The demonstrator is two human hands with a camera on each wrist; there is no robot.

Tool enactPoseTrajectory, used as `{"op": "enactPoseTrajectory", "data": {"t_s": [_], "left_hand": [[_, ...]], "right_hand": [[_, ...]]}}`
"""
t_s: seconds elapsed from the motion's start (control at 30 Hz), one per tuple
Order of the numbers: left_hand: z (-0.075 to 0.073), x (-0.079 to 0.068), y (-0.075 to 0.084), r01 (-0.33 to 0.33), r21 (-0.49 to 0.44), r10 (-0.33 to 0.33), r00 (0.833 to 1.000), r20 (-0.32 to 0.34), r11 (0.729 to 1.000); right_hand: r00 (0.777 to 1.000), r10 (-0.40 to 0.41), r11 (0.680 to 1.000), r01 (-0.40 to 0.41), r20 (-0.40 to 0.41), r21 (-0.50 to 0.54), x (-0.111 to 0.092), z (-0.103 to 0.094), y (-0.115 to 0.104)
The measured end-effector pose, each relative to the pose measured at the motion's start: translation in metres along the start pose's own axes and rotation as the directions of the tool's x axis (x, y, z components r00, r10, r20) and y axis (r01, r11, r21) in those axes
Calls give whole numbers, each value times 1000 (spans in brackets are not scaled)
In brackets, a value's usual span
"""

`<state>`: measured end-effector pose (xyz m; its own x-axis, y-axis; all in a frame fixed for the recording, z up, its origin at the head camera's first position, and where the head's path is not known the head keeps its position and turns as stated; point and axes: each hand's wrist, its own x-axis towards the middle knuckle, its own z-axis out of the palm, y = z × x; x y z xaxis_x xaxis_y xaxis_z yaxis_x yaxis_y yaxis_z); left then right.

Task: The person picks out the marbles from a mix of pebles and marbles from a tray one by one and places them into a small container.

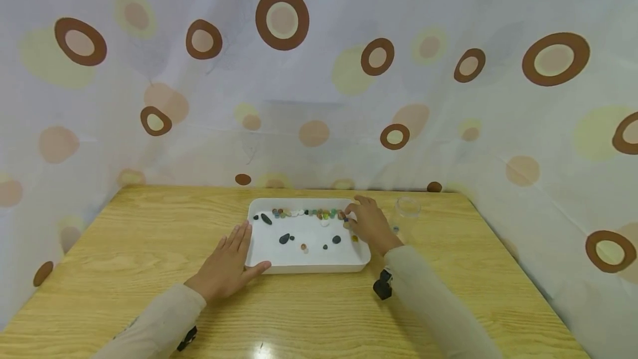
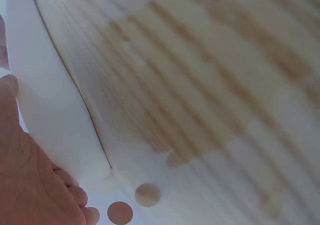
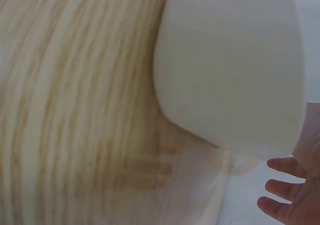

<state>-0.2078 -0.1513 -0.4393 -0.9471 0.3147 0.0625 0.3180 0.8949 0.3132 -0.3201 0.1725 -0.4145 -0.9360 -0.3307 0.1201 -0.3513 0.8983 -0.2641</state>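
Along the far wall of the white tray (image 1: 309,268), set on the wooden counter (image 1: 319,320), a row of marbles and pebbles (image 1: 314,212) runs nearly end to end and looks mostly laid. Dark stones (image 1: 284,239) lie apart nearer the front; whether they are finally placed is unclear. The left hand (image 1: 224,267) braces the tray, its grip spread and unclosed. The right hand (image 1: 371,225) bends over the row's right end; whether its grip pinches anything cannot be told. A bluish marble (image 1: 396,229), in or beside the clear jar (image 1: 407,213), seems left over.
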Motion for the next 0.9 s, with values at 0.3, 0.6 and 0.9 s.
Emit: {"op": "enactPoseTrajectory", "data": {"t_s": [0.3, 0.6, 0.9], "left_hand": [[0, 1, -1, -4, 5, 4, 1000, -1, 1000], [0, 1, -1, -2, 4, 2, 1000, 4, 1000], [-1, 0, 0, 3, 9, -3, 1000, 10, 1000]], "right_hand": [[1000, -11, 996, 12, 6, -90, 3, 8, 7], [999, -54, 986, 52, -9, -157, 8, 13, 7], [1000, -12, 987, 10, -11, -162, 11, 15, 2]]}}
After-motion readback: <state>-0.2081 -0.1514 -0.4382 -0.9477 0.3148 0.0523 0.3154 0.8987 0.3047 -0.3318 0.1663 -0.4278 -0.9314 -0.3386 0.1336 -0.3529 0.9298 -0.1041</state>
